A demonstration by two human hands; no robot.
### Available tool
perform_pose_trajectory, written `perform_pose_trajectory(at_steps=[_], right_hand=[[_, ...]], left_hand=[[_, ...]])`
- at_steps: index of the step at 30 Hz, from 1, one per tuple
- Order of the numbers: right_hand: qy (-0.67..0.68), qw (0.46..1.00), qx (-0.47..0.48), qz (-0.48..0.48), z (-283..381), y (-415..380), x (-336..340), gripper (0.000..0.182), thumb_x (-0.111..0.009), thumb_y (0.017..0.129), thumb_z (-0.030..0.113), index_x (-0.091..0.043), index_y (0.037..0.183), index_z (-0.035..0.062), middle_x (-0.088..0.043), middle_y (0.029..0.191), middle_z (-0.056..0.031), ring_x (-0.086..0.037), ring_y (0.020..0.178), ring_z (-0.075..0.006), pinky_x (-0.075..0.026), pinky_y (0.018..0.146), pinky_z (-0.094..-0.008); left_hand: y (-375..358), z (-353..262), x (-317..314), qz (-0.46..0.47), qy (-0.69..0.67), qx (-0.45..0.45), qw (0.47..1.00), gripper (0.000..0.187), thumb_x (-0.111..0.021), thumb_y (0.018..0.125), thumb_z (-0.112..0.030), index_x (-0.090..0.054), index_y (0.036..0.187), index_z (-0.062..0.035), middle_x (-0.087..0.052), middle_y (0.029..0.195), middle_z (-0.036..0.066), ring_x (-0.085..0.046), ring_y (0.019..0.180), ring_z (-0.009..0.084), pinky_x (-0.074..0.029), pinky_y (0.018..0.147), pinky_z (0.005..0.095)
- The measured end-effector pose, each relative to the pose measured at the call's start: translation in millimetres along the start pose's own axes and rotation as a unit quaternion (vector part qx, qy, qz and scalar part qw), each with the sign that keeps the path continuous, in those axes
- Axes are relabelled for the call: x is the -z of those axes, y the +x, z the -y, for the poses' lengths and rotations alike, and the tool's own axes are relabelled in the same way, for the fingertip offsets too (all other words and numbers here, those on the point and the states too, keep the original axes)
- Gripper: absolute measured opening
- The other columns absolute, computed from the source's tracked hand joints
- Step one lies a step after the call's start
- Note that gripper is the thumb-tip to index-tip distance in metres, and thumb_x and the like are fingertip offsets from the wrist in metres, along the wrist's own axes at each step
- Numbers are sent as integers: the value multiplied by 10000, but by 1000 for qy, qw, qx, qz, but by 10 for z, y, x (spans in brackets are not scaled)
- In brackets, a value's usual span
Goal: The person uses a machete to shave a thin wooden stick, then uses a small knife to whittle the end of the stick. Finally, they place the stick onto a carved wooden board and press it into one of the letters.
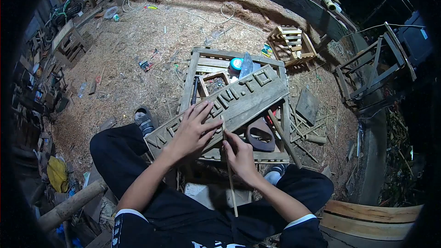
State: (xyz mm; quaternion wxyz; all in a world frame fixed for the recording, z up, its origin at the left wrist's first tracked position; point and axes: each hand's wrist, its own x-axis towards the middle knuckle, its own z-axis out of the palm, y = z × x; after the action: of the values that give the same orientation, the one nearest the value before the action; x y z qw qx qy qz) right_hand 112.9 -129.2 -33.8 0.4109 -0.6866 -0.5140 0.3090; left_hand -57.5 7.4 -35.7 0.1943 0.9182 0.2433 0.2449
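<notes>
A wooden board (251,102) with raised wooden letters lies slantwise across a slatted wooden crate top (195,64). My left hand (193,131) rests flat on the board over some of the letters, fingers spread, one fingertip close to the tip of a thin wooden stick (231,179). Pinched between the fingers of my right hand (241,156), that stick has its upper end at the board's lower edge and its lower end over my lap. The handle of a hand saw (261,137) shows below the board, right of my right hand.
On the crate top are a blue round container (236,63), a small box of bits (215,82) and a dark-handled tool (195,90). A slatted wooden crate (292,46) stands behind on sawdust-covered ground. Sticks and a flat wood piece (308,105) lie at right.
</notes>
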Motion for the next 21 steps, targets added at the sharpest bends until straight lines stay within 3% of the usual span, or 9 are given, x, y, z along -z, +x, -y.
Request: perform_pose_trajectory(at_steps=[6, 20, 21], right_hand=[[-1, 1000, 7, -3, -27, 5, -9, 349, -641, 989, 74, -622, 1328, -8, -698, 1085, -305, -693, 1037, -443, -566, 844, -447], [14, 1000, -11, 3, 2, 44, 54, 338, -664, 982, 96, -647, 1306, -1, -709, 1080, -292, -699, 1034, -431, -568, 843, -435], [-18, 1000, 17, -9, -18, 57, 59, 309, -666, 984, 85, -671, 1283, 9, -735, 1019, -255, -735, 941, -328, -569, 801, -382]], left_hand=[[-5, -15, -23, 2, 12, 0, 1000, 382, -710, 932, -213, -711, 1312, -248, -425, 1602, 173, -357, 1503, 377, -259, 1228, 555], [5, -60, -75, -25, 21, 9, 999, 300, -721, 927, -242, -747, 1223, -202, -442, 1591, 168, -373, 1490, 372, -279, 1205, 573], [4, -62, -73, -25, 21, 9, 999, 300, -721, 927, -242, -747, 1223, -202, -442, 1591, 168, -373, 1490, 372, -279, 1205, 573]])
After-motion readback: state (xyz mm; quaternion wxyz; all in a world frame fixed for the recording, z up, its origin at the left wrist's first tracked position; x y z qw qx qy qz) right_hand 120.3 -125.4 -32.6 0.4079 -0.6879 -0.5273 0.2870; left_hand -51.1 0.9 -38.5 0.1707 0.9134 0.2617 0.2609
